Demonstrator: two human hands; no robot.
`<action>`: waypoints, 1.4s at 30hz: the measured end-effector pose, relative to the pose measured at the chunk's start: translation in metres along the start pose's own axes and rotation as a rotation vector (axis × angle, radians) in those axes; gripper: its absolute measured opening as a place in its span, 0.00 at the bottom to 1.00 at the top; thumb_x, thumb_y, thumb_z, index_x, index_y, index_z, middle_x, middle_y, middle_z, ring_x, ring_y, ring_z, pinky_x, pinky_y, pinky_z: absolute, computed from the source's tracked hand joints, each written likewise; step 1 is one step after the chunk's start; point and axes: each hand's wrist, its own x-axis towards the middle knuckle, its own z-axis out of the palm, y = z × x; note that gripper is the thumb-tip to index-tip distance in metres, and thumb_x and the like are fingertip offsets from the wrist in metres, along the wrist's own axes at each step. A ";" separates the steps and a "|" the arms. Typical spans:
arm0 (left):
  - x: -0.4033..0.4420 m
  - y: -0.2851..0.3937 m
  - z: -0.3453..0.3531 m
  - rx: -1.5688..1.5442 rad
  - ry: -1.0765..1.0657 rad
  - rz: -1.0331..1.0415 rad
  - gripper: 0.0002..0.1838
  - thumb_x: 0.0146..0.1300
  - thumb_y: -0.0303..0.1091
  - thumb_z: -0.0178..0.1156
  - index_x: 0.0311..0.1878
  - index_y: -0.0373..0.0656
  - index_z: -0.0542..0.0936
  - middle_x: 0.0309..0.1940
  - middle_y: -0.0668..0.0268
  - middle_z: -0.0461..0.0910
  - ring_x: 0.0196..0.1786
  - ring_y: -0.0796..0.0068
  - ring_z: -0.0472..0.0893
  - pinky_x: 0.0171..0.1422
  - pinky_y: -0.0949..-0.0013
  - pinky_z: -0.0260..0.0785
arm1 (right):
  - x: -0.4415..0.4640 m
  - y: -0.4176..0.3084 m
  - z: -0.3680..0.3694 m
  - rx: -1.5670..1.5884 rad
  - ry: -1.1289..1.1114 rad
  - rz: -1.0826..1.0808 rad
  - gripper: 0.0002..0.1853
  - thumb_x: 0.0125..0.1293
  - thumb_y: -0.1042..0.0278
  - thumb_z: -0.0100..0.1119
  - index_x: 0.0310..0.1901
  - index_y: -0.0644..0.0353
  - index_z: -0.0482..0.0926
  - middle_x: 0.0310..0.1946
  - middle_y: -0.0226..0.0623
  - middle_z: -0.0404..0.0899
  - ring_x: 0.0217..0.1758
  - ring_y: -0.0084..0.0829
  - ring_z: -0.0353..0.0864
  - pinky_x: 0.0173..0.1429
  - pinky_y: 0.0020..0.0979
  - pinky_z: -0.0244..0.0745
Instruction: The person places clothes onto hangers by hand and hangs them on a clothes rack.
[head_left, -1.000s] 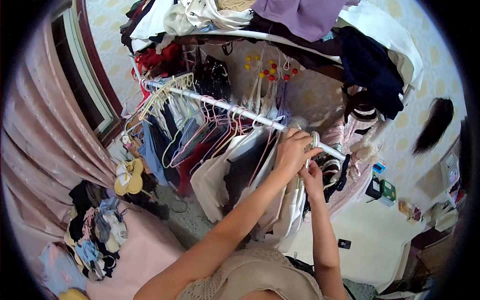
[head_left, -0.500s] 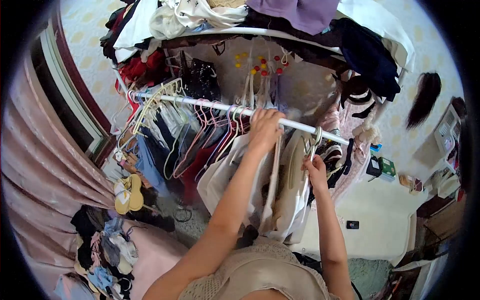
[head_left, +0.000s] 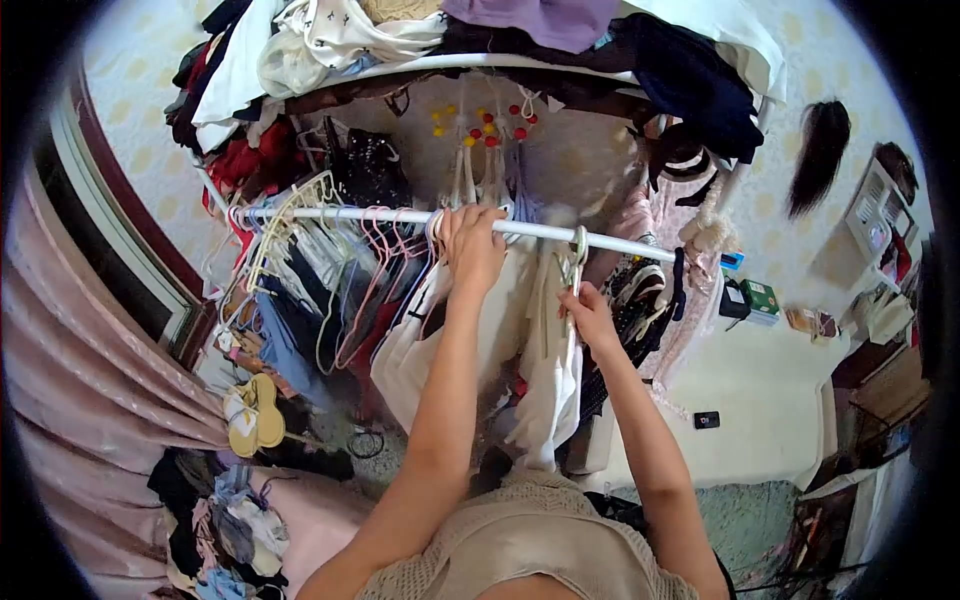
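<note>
My left hand (head_left: pixel 474 245) is curled over the white rail (head_left: pixel 345 213), at the hooks of several hangers carrying white garments (head_left: pixel 415 350). Those hooks are mostly hidden under its fingers. Farther right, my right hand (head_left: pixel 590 312) pinches a hanger with a cream garment (head_left: pixel 550 370) just below the rail. The pale hook of that hanger (head_left: pixel 581 243) sits over the rail. Pink hangers (head_left: pixel 378 235) and a bunch of cream hangers (head_left: pixel 270 235) hang to the left with dark and blue clothes.
Folded and draped clothes, among them a purple cloth (head_left: pixel 540 20), lie along the top of the rack. A pink lace garment (head_left: pixel 690 300) hangs at the right end. Yellow slippers (head_left: pixel 257 415) and a clothes pile (head_left: pixel 225 530) are at lower left. A small black device (head_left: pixel 706 420) lies on a cream surface (head_left: pixel 770 400).
My left hand has slid left along the rail, the white garments shifting with it. A gap has widened between these and the cream garment in my right hand. The view has shifted slightly.
</note>
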 end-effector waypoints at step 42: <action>0.004 0.026 0.011 -0.110 -0.154 0.124 0.19 0.49 0.37 0.61 0.47 0.52 0.78 0.41 0.67 0.74 0.51 0.65 0.69 0.71 0.53 0.38 | -0.005 -0.001 -0.001 0.083 0.308 0.003 0.09 0.68 0.64 0.45 0.36 0.59 0.72 0.17 0.27 0.69 0.11 0.15 0.59 0.14 0.19 0.54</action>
